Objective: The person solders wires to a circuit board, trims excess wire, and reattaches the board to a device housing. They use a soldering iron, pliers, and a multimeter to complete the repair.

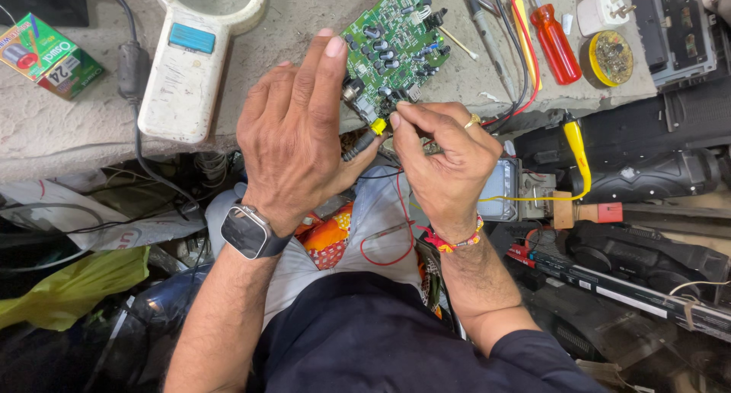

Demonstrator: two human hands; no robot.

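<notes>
Dark sleeves and forearms fill the bottom; a smartwatch point(247, 231) is worn on the left wrist. Green circuit board point(392, 46) is held by the left hand point(297, 138), fingers closed behind it, over the workbench point(68, 126) front edge, approx. centre. Right hand point(445, 161) is pinched narrow at the board's lower corner, by a yellow connector point(378, 126); what's pinched can't be told. Red screwdriver point(554, 43) lies near the bench's right end, white magnifier point(194, 54) toward the left.

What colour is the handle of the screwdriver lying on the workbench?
Translucent red, on the screwdriver at upper right of the head view.
</notes>
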